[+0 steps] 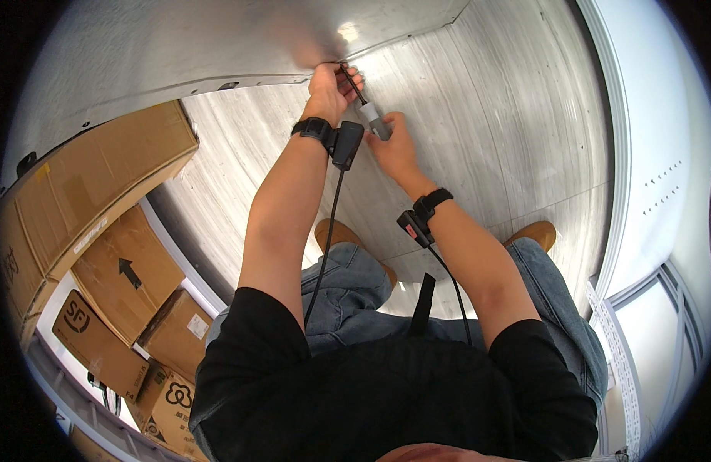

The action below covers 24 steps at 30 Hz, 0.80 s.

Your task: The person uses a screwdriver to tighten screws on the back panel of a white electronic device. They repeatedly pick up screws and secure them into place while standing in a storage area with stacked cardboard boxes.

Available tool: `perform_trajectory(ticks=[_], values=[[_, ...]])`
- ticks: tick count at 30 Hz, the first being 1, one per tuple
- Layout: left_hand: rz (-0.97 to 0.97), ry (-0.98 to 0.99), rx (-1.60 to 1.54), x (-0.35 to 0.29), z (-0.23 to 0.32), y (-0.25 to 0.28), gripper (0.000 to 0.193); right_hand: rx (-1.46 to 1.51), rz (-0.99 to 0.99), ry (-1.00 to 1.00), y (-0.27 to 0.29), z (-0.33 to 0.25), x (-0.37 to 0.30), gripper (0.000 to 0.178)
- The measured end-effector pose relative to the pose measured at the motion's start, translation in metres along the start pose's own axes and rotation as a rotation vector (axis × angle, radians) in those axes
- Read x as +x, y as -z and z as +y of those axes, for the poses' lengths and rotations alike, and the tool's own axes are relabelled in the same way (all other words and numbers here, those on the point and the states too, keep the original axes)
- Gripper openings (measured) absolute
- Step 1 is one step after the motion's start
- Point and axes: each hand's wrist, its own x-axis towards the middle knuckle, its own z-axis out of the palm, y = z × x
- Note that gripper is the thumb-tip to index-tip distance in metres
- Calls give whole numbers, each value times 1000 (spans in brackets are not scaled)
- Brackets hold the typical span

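In my right hand (pixel 394 146) is a screwdriver with a light and dark grey handle (pixel 376 121); my fingers are wrapped round its lower end. Its dark shaft (pixel 353 85) slants up and to the left, reaching the lower edge of a grey metal panel (pixel 240 46). Beside the tip, my left hand (pixel 332 86) is closed, thumb and forefinger together at the panel's edge. The other fingers curl behind the shaft. Whatever the left fingertips pinch is too small or hidden to make out.
Cardboard boxes (pixel 128 269) are stacked at the left, one long carton (pixel 101 185) reaching toward the panel. Wood-look flooring (pixel 478 138) lies below my hands. A white framed panel (pixel 640 115) stands at the right. Black cables (pixel 328 239) run from both wrist straps.
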Motion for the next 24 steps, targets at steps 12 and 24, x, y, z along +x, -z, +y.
perform_trajectory(ticks=[12, 24], values=[[6, -8, -6, 4, -2, 0, 17, -25, 1, 37, -1, 3, 3, 47], [-20, -2, -40, 8, -4, -2, 17, 11, -44, -48, -7, 17, 11, 45]])
